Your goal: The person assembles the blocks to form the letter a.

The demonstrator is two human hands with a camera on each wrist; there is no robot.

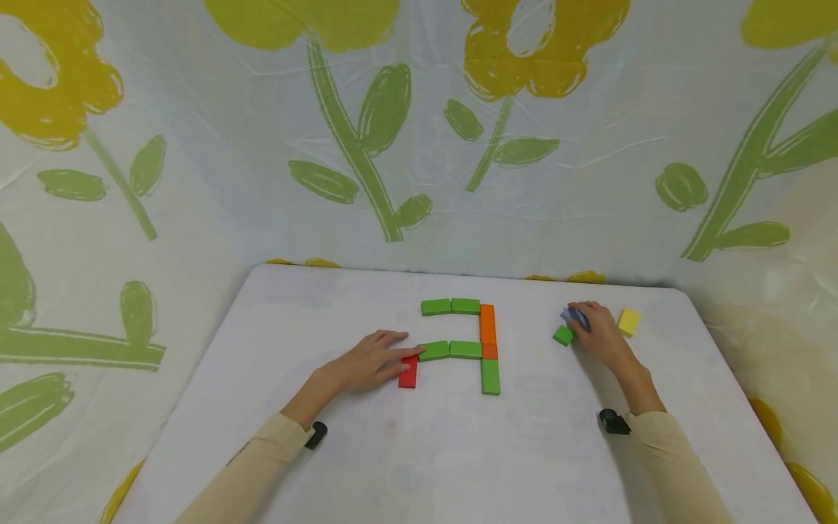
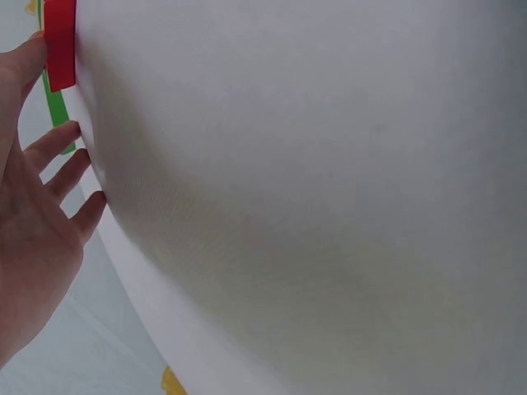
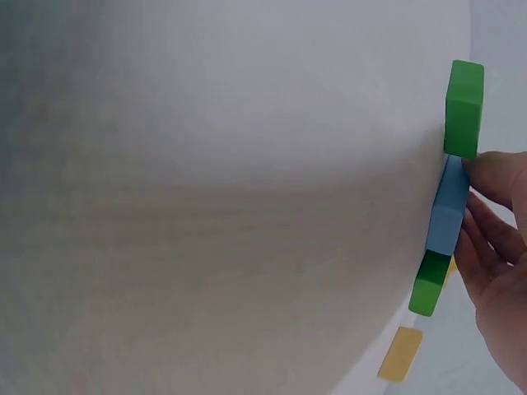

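My left hand (image 1: 374, 362) lies at the left end of a block outline, fingers spread, the index fingertip at the corner where a red block (image 1: 408, 372) meets a green block (image 1: 433, 351). In the left wrist view the thumb touches the red block (image 2: 61, 45). My right hand (image 1: 599, 331) pinches a blue block (image 1: 577, 318) between thumb and fingers on the right of the table. One green block (image 1: 563, 335) stands by that thumb; the right wrist view shows green blocks (image 3: 464, 111) on both sides of the blue block (image 3: 448, 206).
Green blocks (image 1: 465, 306) form the outline's back row, joined to an orange block (image 1: 488, 324) with another green block (image 1: 490, 377) below it. A yellow block (image 1: 629, 322) lies right of my right hand. Flower-patterned sheeting (image 1: 432, 233) rises behind the white table (image 1: 419, 466).
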